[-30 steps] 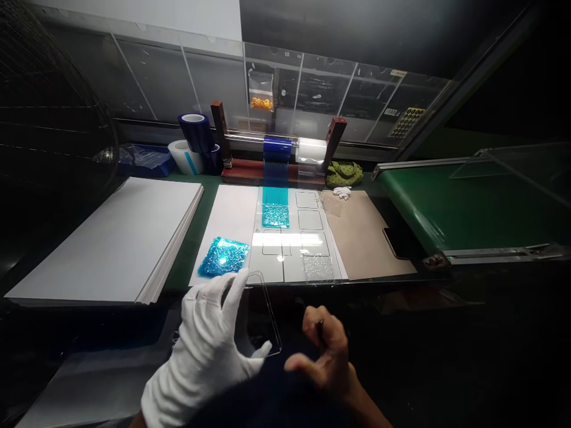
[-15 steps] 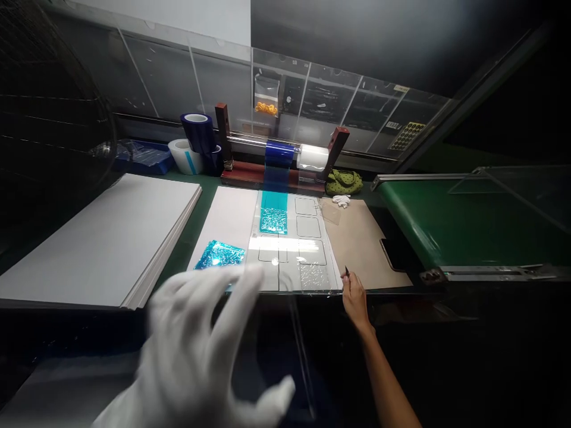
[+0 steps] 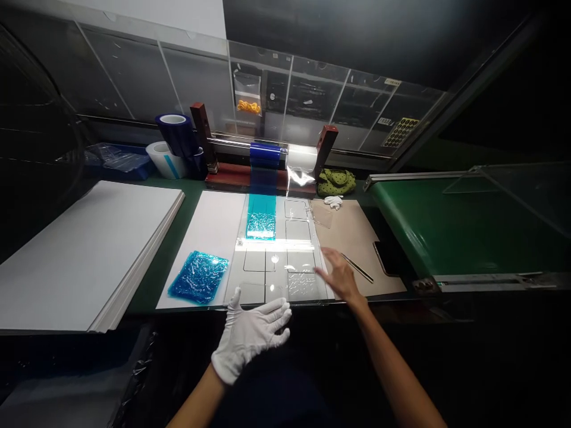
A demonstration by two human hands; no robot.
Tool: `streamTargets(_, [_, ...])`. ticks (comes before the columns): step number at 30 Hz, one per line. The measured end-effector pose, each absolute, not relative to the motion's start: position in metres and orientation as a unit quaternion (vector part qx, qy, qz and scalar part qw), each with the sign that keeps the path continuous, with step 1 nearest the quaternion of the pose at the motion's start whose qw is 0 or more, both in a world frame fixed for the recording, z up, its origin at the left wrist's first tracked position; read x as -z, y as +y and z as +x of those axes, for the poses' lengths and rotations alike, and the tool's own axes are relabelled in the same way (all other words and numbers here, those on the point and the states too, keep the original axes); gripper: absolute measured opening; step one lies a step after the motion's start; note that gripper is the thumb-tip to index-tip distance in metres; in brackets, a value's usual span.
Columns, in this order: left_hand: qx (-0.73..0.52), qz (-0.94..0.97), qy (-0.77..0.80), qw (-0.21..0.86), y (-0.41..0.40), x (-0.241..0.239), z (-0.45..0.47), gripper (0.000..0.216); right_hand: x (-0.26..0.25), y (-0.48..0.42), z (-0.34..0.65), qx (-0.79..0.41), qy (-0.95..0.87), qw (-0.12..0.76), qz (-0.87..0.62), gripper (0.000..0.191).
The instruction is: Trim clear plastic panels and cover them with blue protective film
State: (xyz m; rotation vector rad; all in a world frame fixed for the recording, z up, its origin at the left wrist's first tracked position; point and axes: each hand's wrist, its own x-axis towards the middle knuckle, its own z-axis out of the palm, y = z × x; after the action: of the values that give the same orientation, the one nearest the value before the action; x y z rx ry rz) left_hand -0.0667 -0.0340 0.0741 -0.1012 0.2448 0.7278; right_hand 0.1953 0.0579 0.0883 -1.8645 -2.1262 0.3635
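Note:
My left hand (image 3: pixel 250 336), in a white glove, holds a clear plastic piece (image 3: pixel 261 292) by its edges at the front of the white template sheet (image 3: pixel 279 238). Thumb and fingers span the piece as it lies low over the sheet's near row. My bare right hand (image 3: pixel 336 274) hovers with fingers spread over a crinkled clear film (image 3: pixel 301 282) at the sheet's front right corner. It holds nothing. A thin metal tool (image 3: pixel 358 268) lies on the brown board (image 3: pixel 357 232) just right of that hand.
A crumpled blue film (image 3: pixel 198 276) lies on white paper to the left. A blue film strip (image 3: pixel 261 214) runs down from a roller stand (image 3: pixel 267 156). A stack of white sheets (image 3: pixel 89 249) fills the left, a green conveyor (image 3: pixel 446 220) the right, with a phone (image 3: pixel 389 257).
My left hand has moved forward from near my body and lowered the clear piece onto the template. My right hand has let go of the thin tool and shifted left over the clear film.

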Motion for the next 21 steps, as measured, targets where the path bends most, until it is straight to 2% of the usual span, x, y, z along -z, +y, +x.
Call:
streamTargets(3, [-0.353, -0.040, 0.105, 0.929, -0.021, -0.077, -0.052, 0.089, -0.113, 0.029, 0.150, -0.185, -0.837, 0.142, -0.496, 0.084])
streamTargets(5, [-0.357, -0.029, 0.091, 0.929, -0.013, -0.079, -0.040, 0.094, -0.119, 0.017, 0.131, -0.217, -0.864, 0.115, -0.441, 0.106])
streamTargets(7, [-0.365, -0.027, 0.081, 0.927, -0.006, -0.079, -0.027, 0.098, -0.118, 0.015, 0.123, -0.237, -0.874, 0.090, -0.414, 0.117])
streamTargets(15, [-0.355, -0.050, 0.087, 0.929, 0.016, -0.066, -0.003, 0.097, -0.091, 0.042, 0.150, -0.209, -0.879, 0.091, -0.419, 0.117])
streamTargets(21, [-0.348, -0.122, 0.143, 0.919, 0.011, -0.030, -0.022, 0.083, -0.047, 0.088, 0.190, -0.036, -0.844, 0.103, -0.525, 0.097])
